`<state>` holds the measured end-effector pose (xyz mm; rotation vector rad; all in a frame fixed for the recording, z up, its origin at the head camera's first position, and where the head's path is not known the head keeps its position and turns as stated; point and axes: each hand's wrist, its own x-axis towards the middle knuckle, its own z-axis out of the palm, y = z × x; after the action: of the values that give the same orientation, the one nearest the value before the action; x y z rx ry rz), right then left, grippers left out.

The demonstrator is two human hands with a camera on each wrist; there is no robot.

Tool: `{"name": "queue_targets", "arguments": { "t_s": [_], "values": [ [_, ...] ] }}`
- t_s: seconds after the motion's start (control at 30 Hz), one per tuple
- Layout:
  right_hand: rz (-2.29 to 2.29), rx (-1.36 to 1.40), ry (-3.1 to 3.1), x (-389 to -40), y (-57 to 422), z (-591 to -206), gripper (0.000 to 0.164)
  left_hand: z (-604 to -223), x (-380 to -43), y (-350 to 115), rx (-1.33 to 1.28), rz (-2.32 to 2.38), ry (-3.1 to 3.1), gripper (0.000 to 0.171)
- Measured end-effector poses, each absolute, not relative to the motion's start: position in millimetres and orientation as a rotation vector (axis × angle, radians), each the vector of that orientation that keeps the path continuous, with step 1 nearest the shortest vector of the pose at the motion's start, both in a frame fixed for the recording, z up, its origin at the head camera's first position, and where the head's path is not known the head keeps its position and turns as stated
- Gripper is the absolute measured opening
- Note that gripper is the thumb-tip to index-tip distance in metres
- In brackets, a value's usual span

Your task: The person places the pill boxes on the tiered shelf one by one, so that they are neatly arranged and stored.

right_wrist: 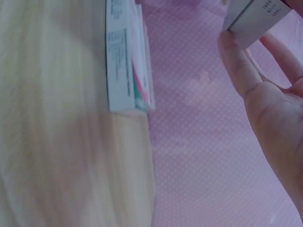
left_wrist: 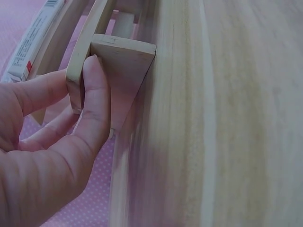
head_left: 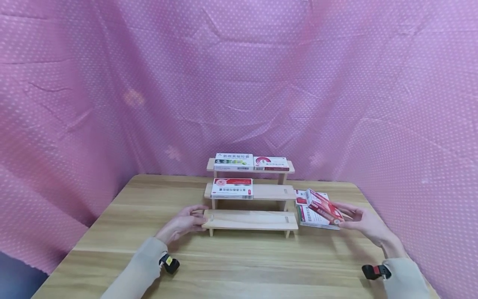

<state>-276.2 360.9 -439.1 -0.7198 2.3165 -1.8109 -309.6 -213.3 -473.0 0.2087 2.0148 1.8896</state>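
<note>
A three-step wooden display rack (head_left: 250, 220) stands on the table. At its left side, my left hand (head_left: 183, 224) pinches the end of the lowest board between thumb and fingers, as the left wrist view shows up close. Off to the right, my right hand (head_left: 366, 224) grips a red-and-white medicine box (head_left: 324, 207) by its near end and holds it tilted. Beneath that box lie a white-and-green medicine box (head_left: 317, 219) and another red-and-white box (head_left: 300, 198), both partly covered. In the right wrist view, only a white end of the held box (right_wrist: 253, 21) shows.
On the top step sit a white-and-green box (head_left: 233, 162) and a white box with red arcs (head_left: 271, 162). A red-and-white box (head_left: 232, 189) lies on the left of the middle step. Pink dotted cloth (head_left: 239, 83) hangs behind and beside the wooden table (head_left: 239, 265).
</note>
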Motion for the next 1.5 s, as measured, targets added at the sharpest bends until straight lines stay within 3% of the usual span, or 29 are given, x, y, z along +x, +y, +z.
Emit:
{"name": "queue_targets", "arguments": {
  "t_s": [0.4, 1.03, 1.5],
  "values": [
    [-1.865, -0.621, 2.394, -287.1, 319.1, -419.5, 0.058, -472.4, -309.4, -212.4, 0.187, 1.891, 2.015, 0.065],
    [-1.741, -0.509, 2.436, -314.2, 277.7, -419.6, 0.064, -473.8, -309.5, -213.0, 0.191, 1.888, 2.031, 0.064],
    [-1.708, -0.577, 2.383, -334.7, 247.8, -413.3, 0.066, -470.5, -309.2, -210.3, 0.189, 1.87, 2.043, 0.06]
  ]
}}
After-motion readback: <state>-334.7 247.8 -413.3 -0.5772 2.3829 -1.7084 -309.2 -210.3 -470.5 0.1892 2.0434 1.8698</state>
